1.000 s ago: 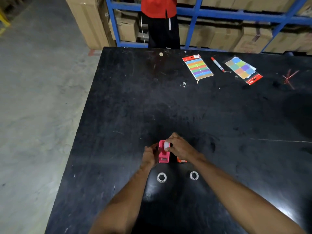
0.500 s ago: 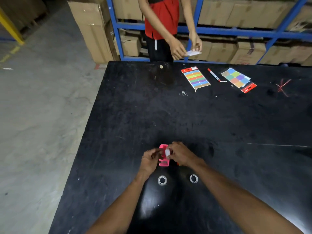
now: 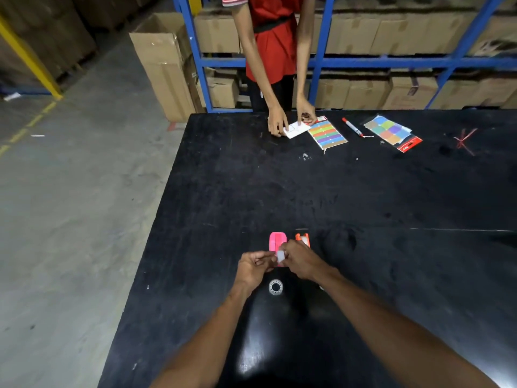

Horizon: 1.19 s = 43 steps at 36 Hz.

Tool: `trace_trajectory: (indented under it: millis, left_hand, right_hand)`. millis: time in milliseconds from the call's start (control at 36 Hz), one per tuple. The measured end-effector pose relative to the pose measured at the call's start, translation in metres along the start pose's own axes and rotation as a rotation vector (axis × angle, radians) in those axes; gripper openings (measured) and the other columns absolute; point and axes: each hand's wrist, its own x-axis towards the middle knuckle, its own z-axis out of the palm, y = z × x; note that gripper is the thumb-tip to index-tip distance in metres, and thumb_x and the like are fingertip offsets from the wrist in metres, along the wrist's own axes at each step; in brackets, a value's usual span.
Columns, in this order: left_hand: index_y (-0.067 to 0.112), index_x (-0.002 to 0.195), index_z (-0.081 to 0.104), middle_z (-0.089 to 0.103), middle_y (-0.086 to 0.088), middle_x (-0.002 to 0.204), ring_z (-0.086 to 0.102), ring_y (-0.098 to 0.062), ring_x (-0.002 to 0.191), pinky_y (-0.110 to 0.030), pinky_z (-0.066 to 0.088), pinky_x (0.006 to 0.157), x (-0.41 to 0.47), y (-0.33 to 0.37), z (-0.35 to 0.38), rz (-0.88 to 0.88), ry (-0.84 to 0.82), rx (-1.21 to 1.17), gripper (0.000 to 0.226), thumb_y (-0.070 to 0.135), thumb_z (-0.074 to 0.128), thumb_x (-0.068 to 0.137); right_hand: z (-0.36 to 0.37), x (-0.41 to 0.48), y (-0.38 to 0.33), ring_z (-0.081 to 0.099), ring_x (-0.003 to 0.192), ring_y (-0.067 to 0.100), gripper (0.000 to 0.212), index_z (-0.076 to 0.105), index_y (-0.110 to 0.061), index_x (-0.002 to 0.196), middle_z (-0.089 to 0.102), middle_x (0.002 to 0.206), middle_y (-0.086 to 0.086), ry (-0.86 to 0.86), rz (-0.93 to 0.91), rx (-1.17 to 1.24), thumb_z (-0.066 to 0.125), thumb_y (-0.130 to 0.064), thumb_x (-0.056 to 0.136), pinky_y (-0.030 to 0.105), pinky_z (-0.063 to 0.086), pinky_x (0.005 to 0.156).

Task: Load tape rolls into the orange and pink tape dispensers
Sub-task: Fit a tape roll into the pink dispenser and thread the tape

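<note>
A pink tape dispenser (image 3: 276,240) lies on the black table (image 3: 363,197), its near end between my fingertips. My left hand (image 3: 253,268) pinches that near end from the left. My right hand (image 3: 301,260) holds a small white tape roll (image 3: 280,256) against the dispenser's near end. The orange tape dispenser (image 3: 302,238) stands just right of the pink one, partly hidden behind my right hand. A clear ring-shaped tape roll (image 3: 275,287) lies on the table below my hands; a second one is almost hidden under my right wrist.
Across the table a person in a red shirt (image 3: 275,37) presses a white card (image 3: 296,129) onto the far edge. Beside it lie a striped colour pack (image 3: 328,134), a red marker (image 3: 352,126) and a second colour pack (image 3: 391,131). The table's left edge drops to concrete floor.
My hands slid toward me along the pink dispenser, uncovering the orange dispenser. The view tilted up. The person opposite lowered the white card onto the table.
</note>
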Motion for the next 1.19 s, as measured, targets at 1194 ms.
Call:
trace_trajectory:
  millis: [1194]
  left_hand:
    - [0.004,0.095,0.073,0.074,0.004,0.07,0.069,-0.006,0.065,-0.016,0.056,0.066,-0.027,-0.002,-0.054,-0.021,0.027,0.015,0.01,0.006,0.072,0.085]
  right_hand:
    - [0.112,-0.023,0.011,0.054,0.12,0.026,0.045,0.053,-0.024,0.134,0.053,0.132,0.007,-0.031,-0.015,-0.253,0.062,-0.027,0.09,0.038,0.047,0.1]
